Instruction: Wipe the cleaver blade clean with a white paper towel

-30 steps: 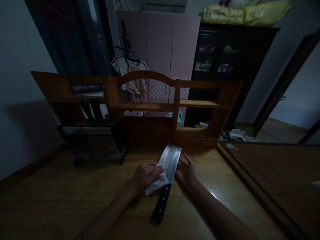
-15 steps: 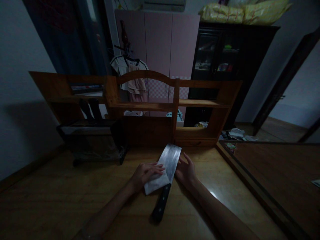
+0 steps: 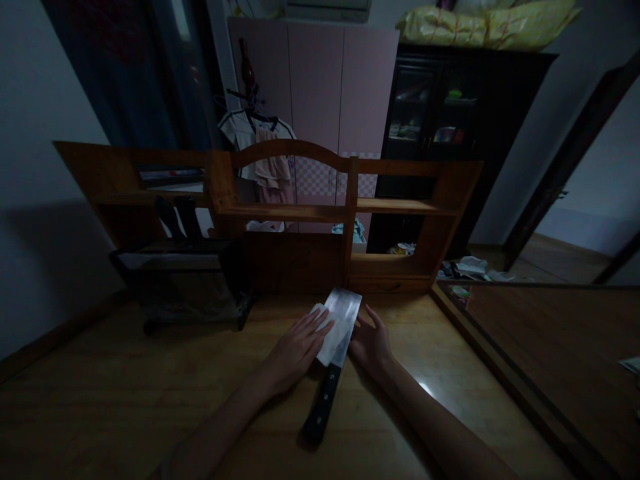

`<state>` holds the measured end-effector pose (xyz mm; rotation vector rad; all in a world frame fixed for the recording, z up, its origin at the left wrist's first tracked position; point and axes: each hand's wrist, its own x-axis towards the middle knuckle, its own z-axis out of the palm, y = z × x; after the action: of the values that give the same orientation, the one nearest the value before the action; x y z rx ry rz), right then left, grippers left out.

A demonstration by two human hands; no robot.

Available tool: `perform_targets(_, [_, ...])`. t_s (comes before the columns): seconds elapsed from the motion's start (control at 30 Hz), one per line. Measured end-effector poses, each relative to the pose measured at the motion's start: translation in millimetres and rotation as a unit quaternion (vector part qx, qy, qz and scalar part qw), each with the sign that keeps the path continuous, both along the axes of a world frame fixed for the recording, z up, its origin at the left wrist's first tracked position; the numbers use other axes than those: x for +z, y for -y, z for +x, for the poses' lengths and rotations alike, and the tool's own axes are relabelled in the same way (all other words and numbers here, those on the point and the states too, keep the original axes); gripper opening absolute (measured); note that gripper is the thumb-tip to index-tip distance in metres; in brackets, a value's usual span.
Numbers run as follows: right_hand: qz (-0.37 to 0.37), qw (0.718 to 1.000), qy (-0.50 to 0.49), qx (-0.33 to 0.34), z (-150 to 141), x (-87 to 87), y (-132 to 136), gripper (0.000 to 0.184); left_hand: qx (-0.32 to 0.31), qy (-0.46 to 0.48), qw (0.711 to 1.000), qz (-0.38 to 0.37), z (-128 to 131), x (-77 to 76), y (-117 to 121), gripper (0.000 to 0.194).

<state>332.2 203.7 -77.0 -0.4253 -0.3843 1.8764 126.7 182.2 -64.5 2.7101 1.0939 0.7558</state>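
Note:
A cleaver (image 3: 345, 313) with a broad steel blade and a black riveted handle lies slanted over the wooden table, handle end towards me. My left hand (image 3: 300, 347) presses a folded white tissue (image 3: 330, 339) onto the left part of the blade, its fingers laid long over it. At the blade's right edge is my right hand (image 3: 373, 343); its thumb points up, and its other fingers go partly out of sight behind the blade, holding it. Whether the blade rests on the table or is slightly raised I cannot tell.
A dark knife rack (image 3: 180, 280) with black-handled knives stands on the table (image 3: 240, 420) at the left. Behind the cleaver runs a wooden shelf unit (image 3: 300, 213). A raised wooden edge (image 3: 480, 353) borders the table on the right.
My left hand has moved up and slightly right along the blade, taking the tissue with it; the tissue now looks more bunched. My right hand and the cleaver have hardly moved.

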Motion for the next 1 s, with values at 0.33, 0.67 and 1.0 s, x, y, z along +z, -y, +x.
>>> perform_targets(0.33, [-0.013,1.000,-0.007,0.001,2,0.8,0,0.026,-0.080,-0.051,0.995,-0.012,9,12.2,14,0.044])
perform_targets(0.67, [-0.004,1.000,-0.009,0.000,1,-2.2,0,0.027,-0.045,-0.054,0.998,0.002,9,6.4,10,0.044])
perform_targets(1.0, [-0.014,0.999,0.030,0.014,0,-0.8,-2,0.026,0.040,-0.023,0.999,0.006,2,-12.8,-2,0.052])
